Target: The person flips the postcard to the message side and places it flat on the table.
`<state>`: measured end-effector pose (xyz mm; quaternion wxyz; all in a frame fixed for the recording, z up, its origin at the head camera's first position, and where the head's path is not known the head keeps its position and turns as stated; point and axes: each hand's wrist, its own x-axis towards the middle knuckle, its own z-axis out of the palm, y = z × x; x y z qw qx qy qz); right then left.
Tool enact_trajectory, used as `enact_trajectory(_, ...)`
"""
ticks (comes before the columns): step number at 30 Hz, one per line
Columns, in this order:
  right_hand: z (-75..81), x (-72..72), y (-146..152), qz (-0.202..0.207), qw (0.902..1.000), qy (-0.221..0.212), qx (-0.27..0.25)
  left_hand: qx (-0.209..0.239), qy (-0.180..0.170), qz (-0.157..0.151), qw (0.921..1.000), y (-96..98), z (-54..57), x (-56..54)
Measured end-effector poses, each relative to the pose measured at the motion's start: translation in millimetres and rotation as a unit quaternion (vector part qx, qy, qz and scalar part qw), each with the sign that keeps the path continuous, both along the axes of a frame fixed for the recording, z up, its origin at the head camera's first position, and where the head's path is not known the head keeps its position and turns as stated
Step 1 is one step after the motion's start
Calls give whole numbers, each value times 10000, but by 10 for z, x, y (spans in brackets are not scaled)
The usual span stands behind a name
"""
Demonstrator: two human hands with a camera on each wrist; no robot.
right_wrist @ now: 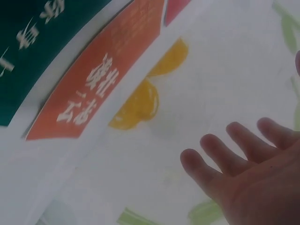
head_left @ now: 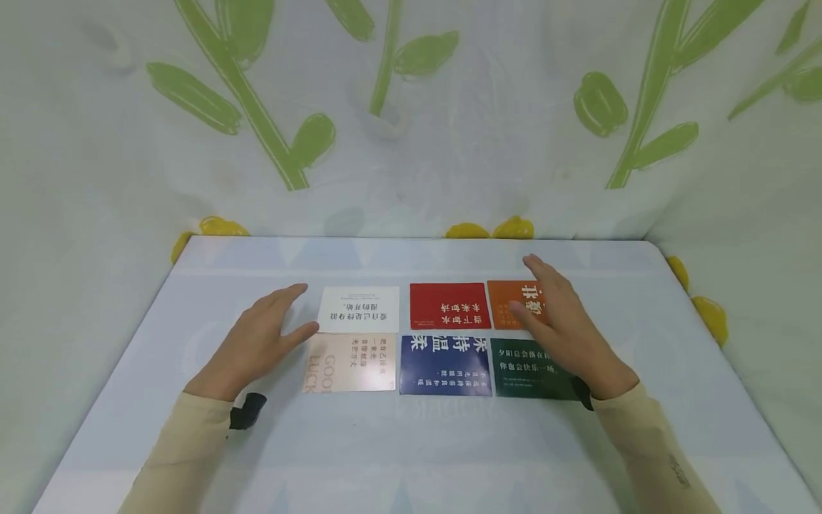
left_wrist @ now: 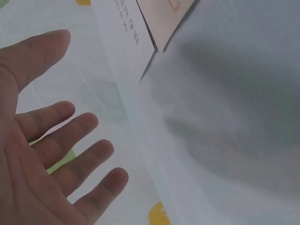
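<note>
Two rows of printed cards lie flat on the table. In the far row are a white card (head_left: 359,309), a red card (head_left: 449,305) and an orange card (head_left: 504,307). The near row has a beige card (head_left: 352,364), a dark blue card (head_left: 445,365) and a dark green card (head_left: 533,371). My left hand (head_left: 257,343) hovers at the left of the white and beige cards, fingers spread and holding nothing. Over the orange and green cards hangs my right hand (head_left: 568,328), also empty with fingers extended, hiding parts of both.
The pale table (head_left: 398,457) ends at a back edge against a white cloth (head_left: 488,164) printed with green stems and yellow shapes. The same cloth rises at both sides. A black strap piece (head_left: 248,412) shows at the left wrist.
</note>
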<state>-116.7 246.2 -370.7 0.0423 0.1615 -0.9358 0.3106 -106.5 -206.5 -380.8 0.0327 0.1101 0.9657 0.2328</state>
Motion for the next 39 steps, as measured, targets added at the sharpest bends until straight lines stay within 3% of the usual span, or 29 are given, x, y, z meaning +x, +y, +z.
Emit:
enact_trajectory(10, 26, -39, -339, 325, 9994, 25, 95, -165, 29, -318, 9994, -17, 18, -151)
enact_trajectory(15, 38, -85, -575, 566, 9982, -174, 109, -159, -60, -475, 9987, -14, 19, -237)
enact_trajectory(20, -21, -163, -791, 691, 9961, -534, 98, 40, -394, -568, 9976, -3, 18, -326)
enact_trajectory(23, -62, -210, -912, 838, 9945, -608, 158, 178, -723, -564, 9956, -3, 16, -382)
enact_trajectory(26, -90, -258, -1039, 938, 9931, -666, 228, 243, -838, -606, 9943, -8, 21, -427)
enact_trajectory(39, -238, -501, -1519, 1120, 9802, -886, 1372, -126, -855, -740, 9935, 2, -41, -547)
